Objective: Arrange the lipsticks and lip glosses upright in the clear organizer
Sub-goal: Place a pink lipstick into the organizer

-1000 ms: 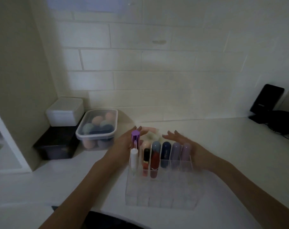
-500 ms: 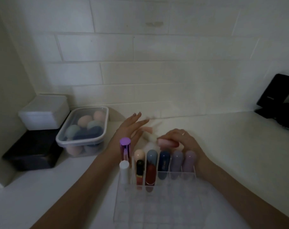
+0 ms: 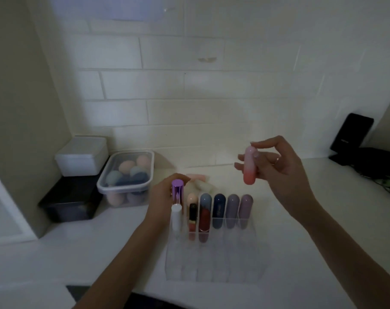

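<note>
Head view looks down on a pale surface (image 3: 301,219) against a tiled wall, in dim light. The right hand (image 3: 281,166) is raised above and behind the right end of the clear organizer (image 3: 211,259), its fingers (image 3: 262,142) clamped on a pink capsule-shaped lipstick (image 3: 249,167) held nearly upright, paler at the top and deeper coral at the bottom. That lipstick is in the air, clear of the organizer.

The left hand (image 3: 165,195) sits low at the organizer's back left corner, partly behind a purple-capped tube (image 3: 177,194); whether its fingers grip anything cannot be told. Along the organizer's back row, tubes stand upright: the purple-capped one, a peach one (image 3: 192,198), a grey-blue one (image 3: 205,201), a navy one (image 3: 219,208), and two lilac ones (image 3: 238,208). In the next row stand a white-capped tube (image 3: 176,217), a black lipstick (image 3: 192,214) and a red one (image 3: 204,219). The front compartments hold nothing.

Behind the organizer, two more pale tubes (image 3: 200,181) lie flat on the surface. To the left, a lidded clear tub of makeup sponges (image 3: 127,175) sits beside a white box (image 3: 81,156) stacked on a black box (image 3: 71,201). A black device (image 3: 351,134) leans at the far right.
</note>
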### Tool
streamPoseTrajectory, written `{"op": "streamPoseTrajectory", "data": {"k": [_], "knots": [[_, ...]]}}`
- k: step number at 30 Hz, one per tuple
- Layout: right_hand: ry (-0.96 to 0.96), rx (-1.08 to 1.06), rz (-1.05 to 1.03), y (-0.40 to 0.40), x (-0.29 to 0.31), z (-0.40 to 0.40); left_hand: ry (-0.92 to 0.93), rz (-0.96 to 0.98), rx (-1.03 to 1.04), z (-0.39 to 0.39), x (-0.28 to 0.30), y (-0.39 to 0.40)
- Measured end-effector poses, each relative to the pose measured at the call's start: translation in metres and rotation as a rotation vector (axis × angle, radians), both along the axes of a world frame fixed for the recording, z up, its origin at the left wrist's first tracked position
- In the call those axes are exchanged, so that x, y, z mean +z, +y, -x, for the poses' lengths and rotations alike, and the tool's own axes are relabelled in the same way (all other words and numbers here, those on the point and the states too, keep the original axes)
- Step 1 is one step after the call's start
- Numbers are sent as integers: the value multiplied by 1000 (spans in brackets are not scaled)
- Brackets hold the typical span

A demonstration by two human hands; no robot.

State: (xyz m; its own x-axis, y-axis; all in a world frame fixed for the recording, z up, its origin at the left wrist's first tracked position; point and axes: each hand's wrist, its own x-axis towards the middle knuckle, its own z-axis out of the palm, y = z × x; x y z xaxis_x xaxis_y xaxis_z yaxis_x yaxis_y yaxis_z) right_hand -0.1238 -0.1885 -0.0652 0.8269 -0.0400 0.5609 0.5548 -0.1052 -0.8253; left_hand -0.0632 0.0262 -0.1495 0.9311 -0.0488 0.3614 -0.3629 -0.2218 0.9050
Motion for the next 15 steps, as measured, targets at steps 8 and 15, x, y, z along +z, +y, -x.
{"op": "streamPoseTrajectory", "data": {"k": [8,15], "knots": [[33,-133,267,8,-3,46,88,99,156,29,-16,16],[277,-137,631,20,-7,69,106,178,118,53,-7,13]]}}
